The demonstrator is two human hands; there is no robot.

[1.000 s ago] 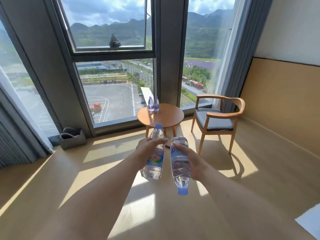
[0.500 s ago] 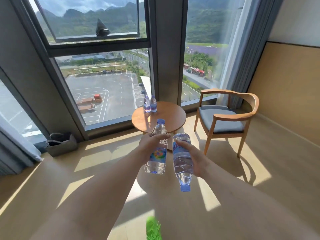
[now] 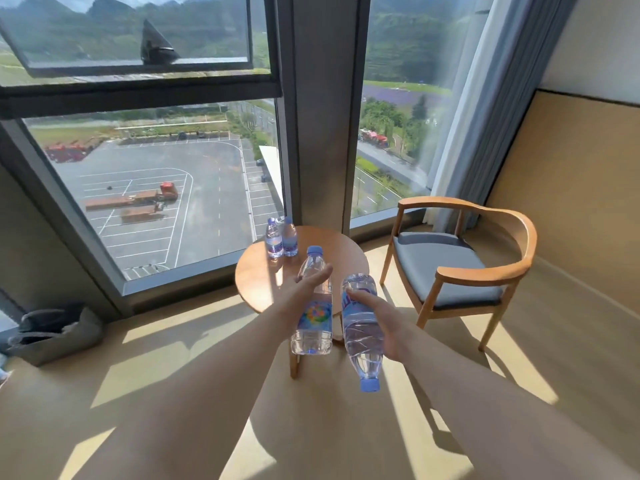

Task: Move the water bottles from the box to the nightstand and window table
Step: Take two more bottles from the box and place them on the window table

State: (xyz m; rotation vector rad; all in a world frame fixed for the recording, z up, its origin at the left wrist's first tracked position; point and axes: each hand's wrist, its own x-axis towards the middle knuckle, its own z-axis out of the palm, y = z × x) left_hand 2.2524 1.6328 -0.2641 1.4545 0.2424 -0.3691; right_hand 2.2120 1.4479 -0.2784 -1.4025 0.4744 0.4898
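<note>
Sunlit window corner, and the round bench (image 3: 256, 278) has swung much closer than a second ago, now just beyond both hands. Left hand (image 3: 294, 299) grips an upright bottle (image 3: 313, 327); right hand (image 3: 384, 323) wraps a second bottle (image 3: 360, 327), cap down. Two bottles (image 3: 281, 241) already stand past the left hand. Delivery looks close: flip the inverted one, then set both down.

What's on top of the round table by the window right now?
Two water bottles stand upright, side by side, at the far left edge of the round table. The near part of its top is covered by the left hand, right hand and the bottles they carry.
</note>
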